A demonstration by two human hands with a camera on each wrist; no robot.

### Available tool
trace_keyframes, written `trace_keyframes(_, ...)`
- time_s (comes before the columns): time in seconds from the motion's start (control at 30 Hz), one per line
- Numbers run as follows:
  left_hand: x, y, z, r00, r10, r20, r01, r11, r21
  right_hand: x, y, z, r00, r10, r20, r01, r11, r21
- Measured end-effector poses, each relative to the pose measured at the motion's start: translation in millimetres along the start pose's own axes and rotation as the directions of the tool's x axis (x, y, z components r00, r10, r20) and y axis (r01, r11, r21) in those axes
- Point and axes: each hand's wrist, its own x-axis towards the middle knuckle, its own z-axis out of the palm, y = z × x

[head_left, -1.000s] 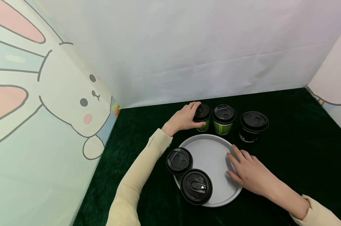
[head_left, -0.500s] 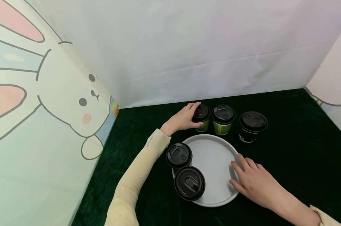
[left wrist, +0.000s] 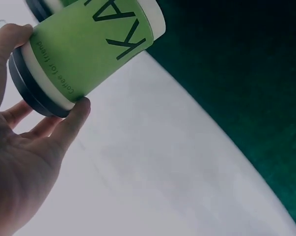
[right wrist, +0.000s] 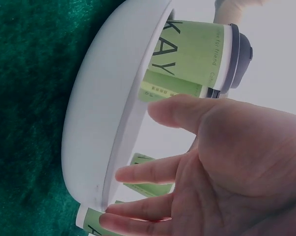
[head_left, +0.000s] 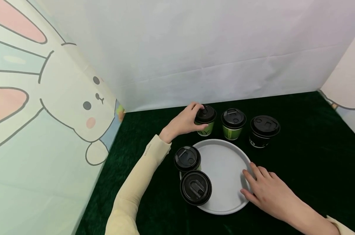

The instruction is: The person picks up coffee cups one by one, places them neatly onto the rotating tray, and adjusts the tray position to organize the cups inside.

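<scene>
My left hand (head_left: 181,122) grips a green paper coffee cup (head_left: 206,128) near its black lid, behind the round light-grey tray (head_left: 227,166). In the left wrist view, the thumb and fingers hold this coffee cup (left wrist: 96,46) around its lid end. My right hand (head_left: 269,192) lies at the tray's right rim. Its fingers are extended and spread in the right wrist view, with fingertips (right wrist: 130,173) at the rim. Two lidded coffee cups stand at the tray's left: one farther back (head_left: 187,159), one nearer (head_left: 196,187).
Right of the gripped cup stand another green cup (head_left: 232,132) and a black lidded cup (head_left: 259,138). Dark green cloth (head_left: 306,156) covers the table. A white backdrop (head_left: 209,49) rises behind, with a rabbit-printed panel (head_left: 62,98) at the left.
The left hand and its coffee cup have shifted left, away from the neighbouring green cup. The tray's two cups have moved backward. The right hand has moved toward the front along the rim.
</scene>
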Motion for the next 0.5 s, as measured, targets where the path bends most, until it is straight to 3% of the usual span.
trace_keyframes(0.27,-21.9,20.3,-23.5,0.996,0.058,-0.061,-0.057,0.998,0.014,-2,-2,-0.2,1.000,-0.005,0.029,0.005,1.000,-0.020)
trace_keyframes(0.5,-43.4,52.1,-38.0,0.971,0.206,-0.117,-0.194,0.975,0.112,5,5,-9.6,1.000,-0.001,0.032,0.001,1.000,-0.002)
